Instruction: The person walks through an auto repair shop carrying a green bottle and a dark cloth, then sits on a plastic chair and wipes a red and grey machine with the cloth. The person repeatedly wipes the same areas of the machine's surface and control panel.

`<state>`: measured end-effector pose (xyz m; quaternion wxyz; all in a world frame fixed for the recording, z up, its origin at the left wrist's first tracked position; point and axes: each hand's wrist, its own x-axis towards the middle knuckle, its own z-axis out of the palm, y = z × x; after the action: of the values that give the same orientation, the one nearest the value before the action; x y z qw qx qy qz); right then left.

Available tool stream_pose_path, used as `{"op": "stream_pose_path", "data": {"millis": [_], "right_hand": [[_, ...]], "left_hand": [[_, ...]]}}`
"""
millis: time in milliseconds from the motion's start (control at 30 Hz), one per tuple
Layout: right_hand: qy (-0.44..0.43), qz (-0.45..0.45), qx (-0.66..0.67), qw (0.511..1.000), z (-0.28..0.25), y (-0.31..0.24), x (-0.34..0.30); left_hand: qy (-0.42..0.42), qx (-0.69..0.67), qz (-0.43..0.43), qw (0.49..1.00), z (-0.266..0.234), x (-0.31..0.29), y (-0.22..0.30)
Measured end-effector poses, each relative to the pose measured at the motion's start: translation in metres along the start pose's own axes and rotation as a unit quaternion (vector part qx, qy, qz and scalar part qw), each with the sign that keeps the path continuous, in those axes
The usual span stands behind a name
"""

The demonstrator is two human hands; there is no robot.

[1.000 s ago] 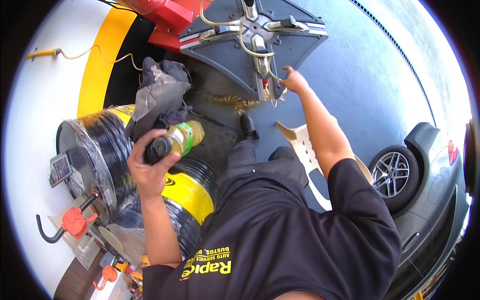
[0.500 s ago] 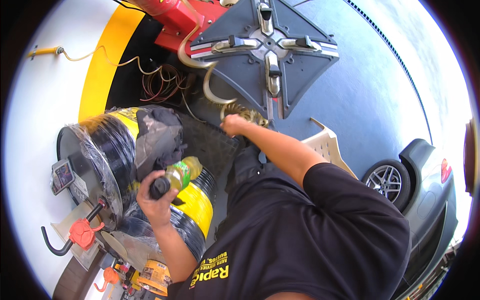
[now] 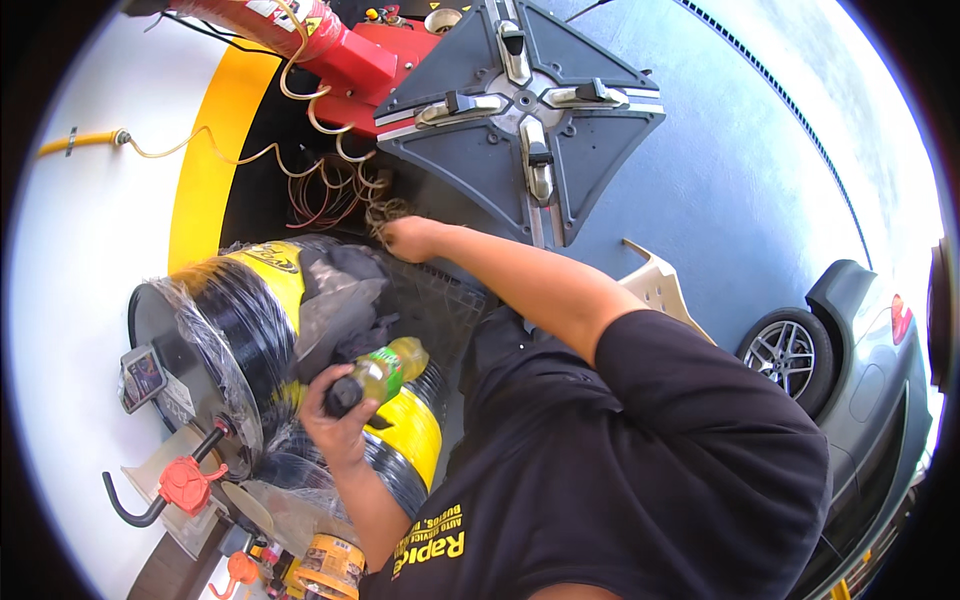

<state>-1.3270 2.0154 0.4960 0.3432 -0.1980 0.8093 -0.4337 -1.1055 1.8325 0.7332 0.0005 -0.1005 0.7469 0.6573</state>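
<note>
My left hand (image 3: pixel 335 415) is closed around a clear plastic bottle (image 3: pixel 375 375) with a black cap, a green label and yellowish liquid inside. The bottle lies tilted above the wrapped drums, its cap end toward my palm. My right arm stretches forward and left, and my right hand (image 3: pixel 412 238) is closed on a coiled air hose (image 3: pixel 383 212). Bunched coils show just past the fingers, and the hose runs on in loose loops up to the red machine (image 3: pixel 365 65). Part of the grip is hidden behind the back of the hand.
A tire changer turntable (image 3: pixel 590 150) with metal clamps stands ahead. Plastic-wrapped black and yellow drums (image 3: pixel 225 310) are at left, with dark cloth (image 3: pixel 340 290) on top and an orange hand pump (image 3: pixel 190 485). A beige chair (image 3: pixel 660 290) and a grey car (image 3: pixel 880 400) are right.
My right hand has moved left and slightly forward, carrying the coiled hose toward the loops by the red machine. My left hand still holds the bottle. The whole view has shifted slightly.
</note>
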Motion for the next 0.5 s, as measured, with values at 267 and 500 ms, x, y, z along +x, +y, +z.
{"op": "stream_pose_path", "data": {"millis": [267,500], "right_hand": [[-0.038,0.116,0.128,0.984,-0.071,0.068,-0.190],[-0.022,0.024,0.145,0.989,-0.172,0.023,-0.267]], "left_hand": [[-0.107,-0.029,-0.012,0.994,0.090,0.043,-0.019],[-0.061,0.026,0.032,0.997,0.190,0.081,-0.035]]}}
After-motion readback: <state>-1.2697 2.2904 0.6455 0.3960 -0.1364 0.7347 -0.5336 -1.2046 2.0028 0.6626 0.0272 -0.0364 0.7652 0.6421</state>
